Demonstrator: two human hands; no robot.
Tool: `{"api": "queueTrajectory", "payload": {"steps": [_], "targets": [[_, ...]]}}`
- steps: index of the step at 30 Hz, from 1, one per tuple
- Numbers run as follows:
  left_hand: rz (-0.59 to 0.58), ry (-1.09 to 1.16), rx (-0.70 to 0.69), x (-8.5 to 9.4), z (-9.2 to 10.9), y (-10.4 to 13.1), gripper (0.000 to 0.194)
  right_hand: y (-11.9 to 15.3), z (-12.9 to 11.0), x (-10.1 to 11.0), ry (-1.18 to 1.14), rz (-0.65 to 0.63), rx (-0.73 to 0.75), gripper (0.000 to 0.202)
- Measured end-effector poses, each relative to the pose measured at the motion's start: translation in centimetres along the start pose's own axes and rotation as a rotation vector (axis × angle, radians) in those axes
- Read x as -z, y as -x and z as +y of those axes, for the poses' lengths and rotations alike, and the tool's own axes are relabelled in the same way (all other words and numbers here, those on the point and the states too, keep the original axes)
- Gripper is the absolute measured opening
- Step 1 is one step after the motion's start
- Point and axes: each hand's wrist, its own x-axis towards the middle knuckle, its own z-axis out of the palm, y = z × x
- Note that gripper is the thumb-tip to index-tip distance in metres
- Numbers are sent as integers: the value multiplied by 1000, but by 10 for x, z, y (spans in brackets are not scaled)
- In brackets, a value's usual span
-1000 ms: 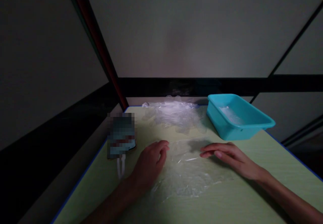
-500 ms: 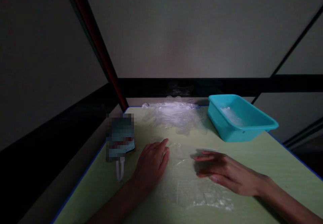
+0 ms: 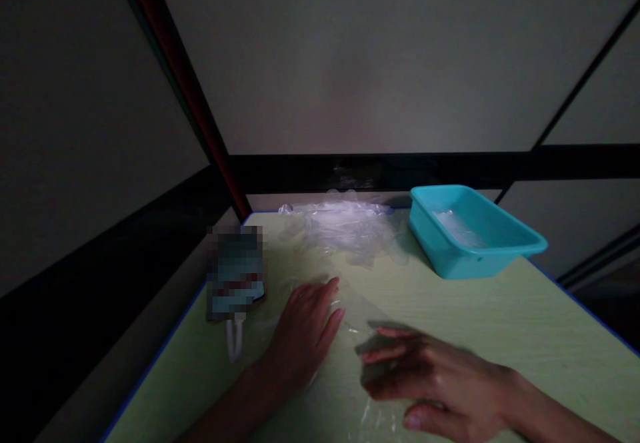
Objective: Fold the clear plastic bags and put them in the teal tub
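My left hand [image 3: 306, 326] rests over the left part of a thin clear plastic piece [image 3: 353, 330], its fingers stretched out and pointing away from me. To the right, my right hand [image 3: 435, 380] is above the plastic's right side, palm down, fingers spread and pointing left. Whether its fingertips touch the film I cannot tell. The hands partly cover the plastic, and its shape is hard to make out. Farther back lies a loose pile of clear plastic gloves [image 3: 345, 226], with rounded finger shapes at its edges.
A turquoise plastic basin [image 3: 465, 264] stands at the back right with a clear plastic item [image 3: 457, 226] inside. On the left is a blurred-out phone-like device [image 3: 237, 273] with a white loop [image 3: 234, 342]. The pale green table [image 3: 450, 306] has blue edges; a wall rises behind it.
My right hand has moved left and toward me, and the clear plastic under it has shifted and turned. My left hand has barely moved.
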Motion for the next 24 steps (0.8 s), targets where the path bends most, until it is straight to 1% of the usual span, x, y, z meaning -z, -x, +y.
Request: {"api": "queueTrajectory", "payload": {"steps": [5, 7, 9, 11, 12, 14, 17, 19, 20, 22, 24], "targets": [[-14, -3, -20, -1, 1, -1, 36, -5, -5, -1, -29, -30, 35, 38], [10, 2, -49, 0, 3, 0, 34, -5, -5, -2, -32, -33, 53, 38], [70, 24, -117, 2, 6, 2, 31, -3, -2, -3, -18, 28, 79, 39], [116, 76, -219, 4, 11, 6, 29, 2, 4, -4, 11, 160, 87, 38], [119, 104, -273, 4, 14, 9, 29, 5, 8, -4, 27, 237, 77, 36], [68, 149, -365, 4, 23, 14, 31, 10, 17, -2, 51, 380, 33, 31], [-86, 182, -447, 0, 39, 20, 30, 15, 30, 0, 57, 533, -41, 26], [-217, 212, -477, -7, 48, 22, 30, 15, 36, 2, 49, 590, -85, 25], [-264, 227, -486, -10, 52, 23, 30, 15, 38, 2, 45, 611, -107, 25], [-317, 266, -496, -20, 55, 26, 27, 15, 40, 2, 37, 641, -149, 25], [-339, 301, -514, -29, 53, 29, 25, 14, 41, 2, 27, 654, -172, 27]]}}
